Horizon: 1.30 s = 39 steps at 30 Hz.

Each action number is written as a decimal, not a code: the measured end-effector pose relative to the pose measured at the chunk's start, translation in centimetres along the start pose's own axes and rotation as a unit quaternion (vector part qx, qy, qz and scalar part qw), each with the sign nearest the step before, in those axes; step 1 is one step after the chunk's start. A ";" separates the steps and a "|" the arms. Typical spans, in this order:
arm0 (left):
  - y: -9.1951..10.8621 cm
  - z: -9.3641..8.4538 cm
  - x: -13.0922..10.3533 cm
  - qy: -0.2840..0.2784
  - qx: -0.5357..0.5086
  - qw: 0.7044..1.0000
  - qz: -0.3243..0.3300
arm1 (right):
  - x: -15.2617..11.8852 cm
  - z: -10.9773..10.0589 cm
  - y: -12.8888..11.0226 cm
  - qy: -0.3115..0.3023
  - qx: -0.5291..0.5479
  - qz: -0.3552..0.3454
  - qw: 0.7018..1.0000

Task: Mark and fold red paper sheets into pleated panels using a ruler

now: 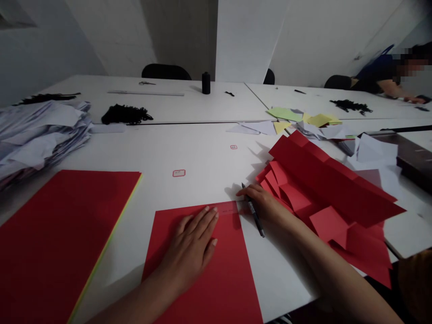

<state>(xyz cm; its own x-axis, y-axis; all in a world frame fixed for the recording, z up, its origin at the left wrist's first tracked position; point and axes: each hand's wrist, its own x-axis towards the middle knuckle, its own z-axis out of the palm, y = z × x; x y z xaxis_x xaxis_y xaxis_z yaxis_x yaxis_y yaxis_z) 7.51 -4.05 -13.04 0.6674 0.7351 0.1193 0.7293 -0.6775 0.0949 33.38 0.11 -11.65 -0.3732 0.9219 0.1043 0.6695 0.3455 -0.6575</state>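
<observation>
A red sheet (pixel 219 279) lies on the white table in front of me. My left hand (pixel 192 245) rests flat on its upper part, fingers stretched out and pointing up and to the right. Under the fingertips, along the sheet's top edge, is a clear ruler (pixel 227 208). Just right of the sheet's top right corner, my right hand (pixel 261 202) holds a black pen (pixel 256 219), its fingers closed around it. The pen slants, with one end toward the far side of the table and the other toward me.
Stacked red sheets (pixel 64 234) lie at left, below a pile of white papers (pixel 40 135). Folded red paper (pixel 324 189) sits beside my right forearm. Farther back are black cord bundles (pixel 126 114), a black spool (pixel 205 83) and a person (pixel 381 76) at right.
</observation>
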 end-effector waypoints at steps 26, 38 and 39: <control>-0.2 0.2 0.0 0.009 -0.016 1.000 0.002 | 0.0 -0.1 -0.3 0.001 0.000 0.006 1.000; 0.0 0.0 0.1 0.000 -0.017 1.000 -0.003 | 0.0 0.0 -0.2 0.001 0.002 0.005 1.000; 0.0 0.0 0.1 -0.004 -0.017 1.000 -0.004 | 0.0 -0.1 -0.3 0.000 0.003 0.005 1.000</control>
<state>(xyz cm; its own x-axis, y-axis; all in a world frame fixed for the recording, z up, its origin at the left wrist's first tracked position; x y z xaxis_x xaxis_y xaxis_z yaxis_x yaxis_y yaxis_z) 7.59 -4.03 -13.01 0.6629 0.7404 0.1113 0.7291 -0.6722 0.1289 33.21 0.01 -11.37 -0.3656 0.9256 0.0978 0.6699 0.3346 -0.6628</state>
